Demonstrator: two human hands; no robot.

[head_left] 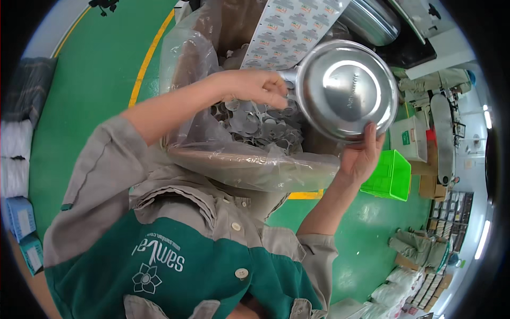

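Note:
My right hand [363, 157] grips the lower rim of a round, shiny metal pan [334, 87], with its flat bottom toward me. A short metal piece like a handle stands out from the pan's left side. Close to that piece is my left hand [260, 87], its fingers curled in toward the thumb; whatever they hold, if anything, is hidden. Below both hands lies a heap of silvery scrap pieces [255, 125], many with rounded cut-outs, inside a carton lined with a clear plastic bag [244, 167].
A printed foil sheet [292, 29] slopes down behind the pan. Beyond it is a metal cylinder [374, 21] on dark machinery. A bright green crate [390, 178] stands on the green floor at right, near a white bin [410, 138]. Other people work at far right.

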